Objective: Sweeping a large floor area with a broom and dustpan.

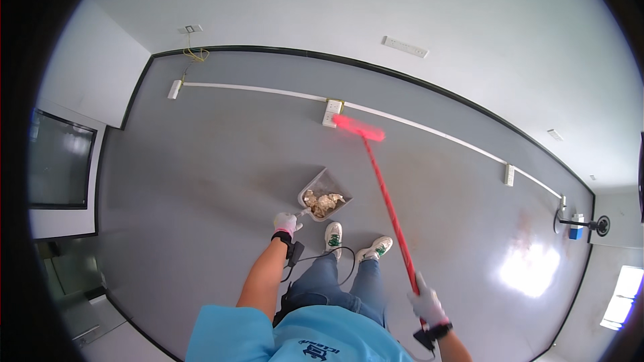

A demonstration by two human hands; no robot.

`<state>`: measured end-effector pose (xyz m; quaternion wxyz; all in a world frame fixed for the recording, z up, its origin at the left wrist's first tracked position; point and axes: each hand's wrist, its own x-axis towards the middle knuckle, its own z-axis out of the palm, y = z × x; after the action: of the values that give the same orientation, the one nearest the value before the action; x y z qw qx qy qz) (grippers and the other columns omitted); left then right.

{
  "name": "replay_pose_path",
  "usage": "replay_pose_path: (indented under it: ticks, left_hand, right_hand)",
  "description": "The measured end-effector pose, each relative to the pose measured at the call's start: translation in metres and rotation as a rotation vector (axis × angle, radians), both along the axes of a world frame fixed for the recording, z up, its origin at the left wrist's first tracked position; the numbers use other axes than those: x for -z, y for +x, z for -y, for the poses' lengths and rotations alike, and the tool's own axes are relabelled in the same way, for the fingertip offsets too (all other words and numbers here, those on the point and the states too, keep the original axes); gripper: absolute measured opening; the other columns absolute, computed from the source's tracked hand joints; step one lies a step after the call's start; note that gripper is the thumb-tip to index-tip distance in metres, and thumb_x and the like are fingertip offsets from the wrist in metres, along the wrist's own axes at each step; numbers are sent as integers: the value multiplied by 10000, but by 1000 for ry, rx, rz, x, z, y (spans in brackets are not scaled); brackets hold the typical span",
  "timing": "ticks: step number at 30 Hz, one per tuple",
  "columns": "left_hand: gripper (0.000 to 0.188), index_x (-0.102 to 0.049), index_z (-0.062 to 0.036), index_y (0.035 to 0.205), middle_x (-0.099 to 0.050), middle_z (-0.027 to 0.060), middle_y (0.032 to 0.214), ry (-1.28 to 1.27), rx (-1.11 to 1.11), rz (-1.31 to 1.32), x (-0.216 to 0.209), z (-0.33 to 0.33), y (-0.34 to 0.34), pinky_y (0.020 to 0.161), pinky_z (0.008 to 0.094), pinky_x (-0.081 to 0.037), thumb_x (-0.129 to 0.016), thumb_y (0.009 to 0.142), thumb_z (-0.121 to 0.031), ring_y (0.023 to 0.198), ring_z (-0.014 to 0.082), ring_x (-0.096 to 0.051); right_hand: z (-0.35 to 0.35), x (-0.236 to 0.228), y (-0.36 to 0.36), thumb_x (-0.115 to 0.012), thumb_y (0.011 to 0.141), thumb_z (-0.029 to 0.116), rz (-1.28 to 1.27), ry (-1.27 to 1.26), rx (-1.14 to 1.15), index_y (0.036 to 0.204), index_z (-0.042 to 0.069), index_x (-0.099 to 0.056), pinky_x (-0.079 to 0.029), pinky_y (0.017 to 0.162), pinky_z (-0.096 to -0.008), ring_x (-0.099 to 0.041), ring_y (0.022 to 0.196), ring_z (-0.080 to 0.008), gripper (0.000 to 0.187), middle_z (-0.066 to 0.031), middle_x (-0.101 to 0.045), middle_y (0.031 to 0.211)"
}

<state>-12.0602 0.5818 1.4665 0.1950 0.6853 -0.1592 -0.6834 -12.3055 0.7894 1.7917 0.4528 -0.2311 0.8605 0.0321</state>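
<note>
My left hand (286, 222), in a white glove, is closed around the handle of a grey dustpan (337, 190). Crumpled pale paper-like scraps (323, 202) lie in the pan, just ahead of my shoes. A red broom (387, 198) slants away from me on the right. My gloved right hand (427, 302) grips its pole low near my hip. The broom's pinkish-red head (359, 128), smeared by motion, is out ahead, beside a white floor socket box (333, 112).
A white cable strip (261, 90) runs across the grey floor (221, 154), linking socket boxes. Yellow cable (196, 53) hangs at the far left wall. A black round-based stand (583, 225) and a blue-and-white container (576, 228) stand at the right. White shoes (333, 236) are between the tools.
</note>
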Motion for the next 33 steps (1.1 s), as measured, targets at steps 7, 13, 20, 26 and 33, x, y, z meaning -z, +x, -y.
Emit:
replay_pose_path:
  ticks: [7,13,20,26,33]
  left_hand:
    - [186,-495,101,833,-490,171,819,30,-8,22,-12,-27,16,479,309,-528,-447,685,-1,643,259,-558]
    - [163,-511,78,819,-520,152,817,59,-92,118,1,-51,21,461,305,-517,-445,699,-11,628,257,-559]
    - [51,-484,26,712,-485,112,593,334,-195,-6,20,-56,17,474,281,-482,-456,703,-16,538,208,-529]
    - [73,-424,83,710,-481,139,584,479,-178,-220,69,-97,69,414,250,-458,-433,710,10,451,213,-514]
    - [100,-408,1,715,-444,84,554,559,-365,-289,26,-203,49,311,195,-334,-402,762,-88,376,131,-396]
  right_hand:
    - [22,92,-9,-418,728,177,-189,-18,-139,1240,147,-226,-411,646,-455,-517,740,-409,547,-243,-541,780]
    - [-142,71,20,-438,716,142,-129,129,-292,1242,145,-194,-412,617,-473,-520,683,-408,580,-260,-530,721]
    - [-173,-51,57,-482,722,241,-64,279,-22,1220,152,-305,-423,653,-400,-552,754,-329,535,-210,-564,786]
    - [-209,-72,37,-489,747,231,-59,260,109,1213,150,-321,-423,635,-376,-555,767,-330,502,-251,-539,796]
    - [-283,-42,-41,-495,698,325,-195,385,59,1134,110,-399,-430,682,-420,-551,753,-328,495,-183,-571,772]
